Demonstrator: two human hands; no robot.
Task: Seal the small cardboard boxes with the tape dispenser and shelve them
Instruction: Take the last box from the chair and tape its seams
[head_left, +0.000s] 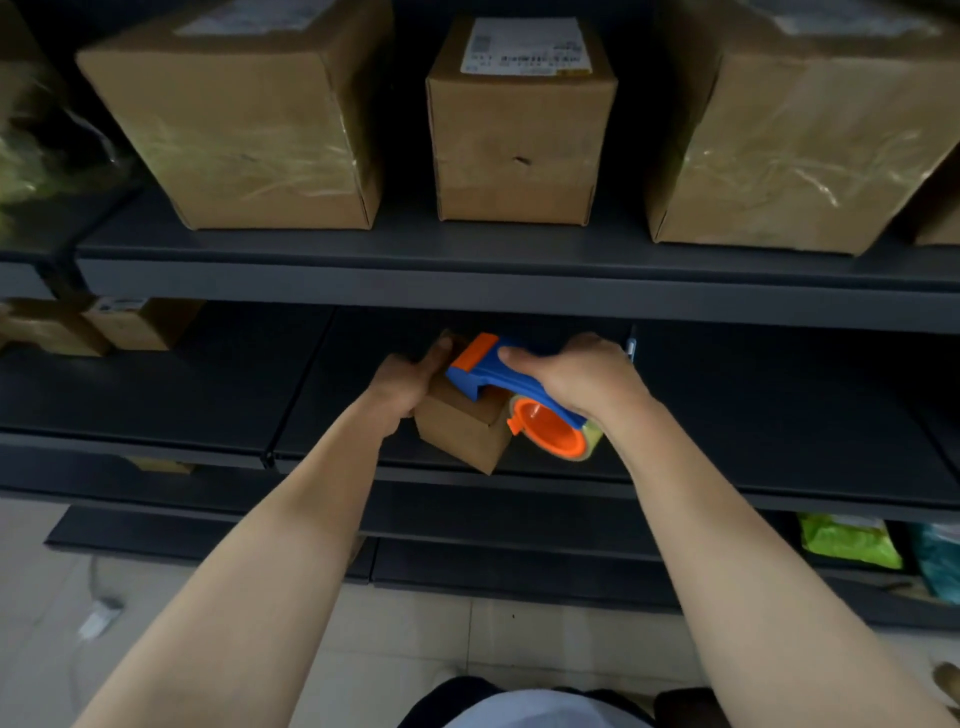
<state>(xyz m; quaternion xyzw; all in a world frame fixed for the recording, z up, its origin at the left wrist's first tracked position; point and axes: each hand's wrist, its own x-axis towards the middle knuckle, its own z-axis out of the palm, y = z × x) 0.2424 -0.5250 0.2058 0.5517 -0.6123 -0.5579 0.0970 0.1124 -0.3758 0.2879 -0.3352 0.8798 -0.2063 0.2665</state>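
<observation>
Nearest the camera a pale tiled floor (519, 639) runs under two bare forearms that reach forward to a dark metal rack. A small scrap (98, 618) lies on the tiles at the left. On the bottom shelf (519, 571), far right, there is a green bag (847, 540) with a teal bag (940, 561) just beside it.

The small cardboard box (462, 431) rests on the middle shelf (779, 405) near its front edge, turned so that one corner faces the camera. The left hand (410, 379) grips the box's left side, fingers curled round it and the thumb lying along the top. The right hand (582, 379) holds the tape dispenser (488, 369), fingers wrapped over its blue handle and the thumb pressed on top. The dispenser's orange front end sits on the top of the box, and its tape roll (556, 431) on an orange hub hangs just beside the box's right side.

Further left on the same shelf, well apart from the hands, stand two little boxes (104, 325).

On the upper shelf (467, 280) three larger boxes stand in a row: a wide left box (244, 119) with clear tape across its front, a narrower middle box (519, 130) bearing a white label (524, 47) on top, and a wide right box (789, 130), also taped.
</observation>
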